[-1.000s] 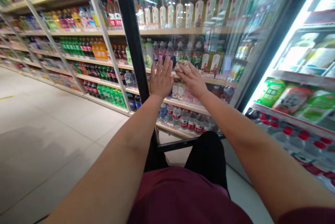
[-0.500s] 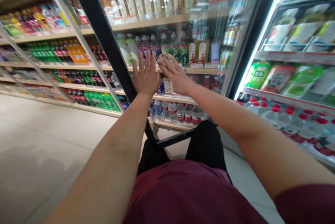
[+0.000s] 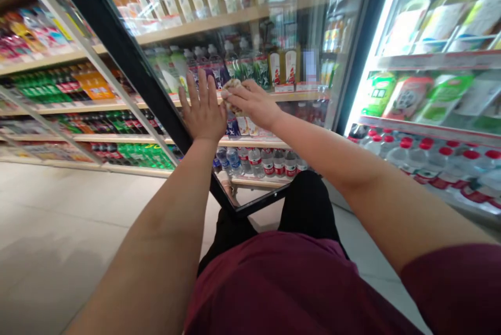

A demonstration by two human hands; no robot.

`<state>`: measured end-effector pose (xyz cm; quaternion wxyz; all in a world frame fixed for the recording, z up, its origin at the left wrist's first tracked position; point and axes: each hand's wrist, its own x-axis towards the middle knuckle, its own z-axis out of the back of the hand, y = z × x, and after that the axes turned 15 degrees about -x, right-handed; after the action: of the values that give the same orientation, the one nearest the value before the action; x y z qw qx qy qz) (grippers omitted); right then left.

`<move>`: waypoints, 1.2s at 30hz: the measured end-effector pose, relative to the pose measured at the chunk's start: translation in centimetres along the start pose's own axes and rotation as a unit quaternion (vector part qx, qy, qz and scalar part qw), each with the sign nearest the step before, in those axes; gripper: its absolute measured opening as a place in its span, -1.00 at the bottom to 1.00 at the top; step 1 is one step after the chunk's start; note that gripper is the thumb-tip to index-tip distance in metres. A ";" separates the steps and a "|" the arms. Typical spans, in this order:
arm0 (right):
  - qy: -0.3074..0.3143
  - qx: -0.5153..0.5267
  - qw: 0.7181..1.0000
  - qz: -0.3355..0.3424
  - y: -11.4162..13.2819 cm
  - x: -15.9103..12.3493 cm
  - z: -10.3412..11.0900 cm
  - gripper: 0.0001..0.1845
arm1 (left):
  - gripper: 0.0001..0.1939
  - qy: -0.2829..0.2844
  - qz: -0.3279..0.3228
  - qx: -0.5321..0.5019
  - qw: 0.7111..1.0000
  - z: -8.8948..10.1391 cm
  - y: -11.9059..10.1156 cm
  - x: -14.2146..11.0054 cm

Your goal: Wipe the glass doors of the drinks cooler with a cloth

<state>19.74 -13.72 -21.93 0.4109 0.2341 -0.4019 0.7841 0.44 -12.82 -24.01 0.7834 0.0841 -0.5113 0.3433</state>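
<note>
Ahead of me a glass door [image 3: 250, 32] with a black frame [image 3: 129, 58] stands swung out from a drinks fridge. My left hand [image 3: 205, 113] lies flat on the glass near the left side of the frame, fingers spread, holding nothing. Just right of it, my right hand [image 3: 254, 105] presses a crumpled, light patterned cloth [image 3: 234, 87] against the glass. The fingers are bent over the cloth and hide part of it. Bottles on shelves show through or in the glass behind both hands.
To the right, the lit fridge holds bottles with red caps [image 3: 426, 155] and green and pink packs [image 3: 407, 96]. A rack of soda bottles [image 3: 50, 84] runs along the left. Pale floor tiles [image 3: 58, 236] lie below, and my knee [image 3: 307, 196] is close to the door's lower edge.
My right hand has shifted slightly left and down with the cloth, and its fingers are more bent. The view has moved a little; my left hand remains flat on the glass.
</note>
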 end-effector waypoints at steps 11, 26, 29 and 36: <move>-0.065 0.040 0.997 0.017 0.3 -0.6 -4.3 -0.39 | -0.19 -0.005 -0.011 -0.001 1.000 -0.1 -0.3 0.1; -0.127 0.094 0.987 -0.043 -1.0 -1.1 -5.0 -0.19 | -0.20 0.016 0.026 -0.013 0.999 -0.5 0.2 0.3; -0.119 0.113 0.985 -0.045 -1.8 -0.6 -4.3 -0.22 | -0.22 0.019 0.028 0.011 0.999 -0.1 -0.4 0.1; -0.063 0.116 0.983 -0.131 -0.1 -3.3 -4.6 -0.28 | -0.21 0.012 0.014 0.009 1.000 0.0 -0.8 0.0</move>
<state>21.52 -11.41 -26.81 0.4536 0.3798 -0.2995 0.7485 0.98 -13.38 -23.82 0.7837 0.0799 -0.4996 0.3603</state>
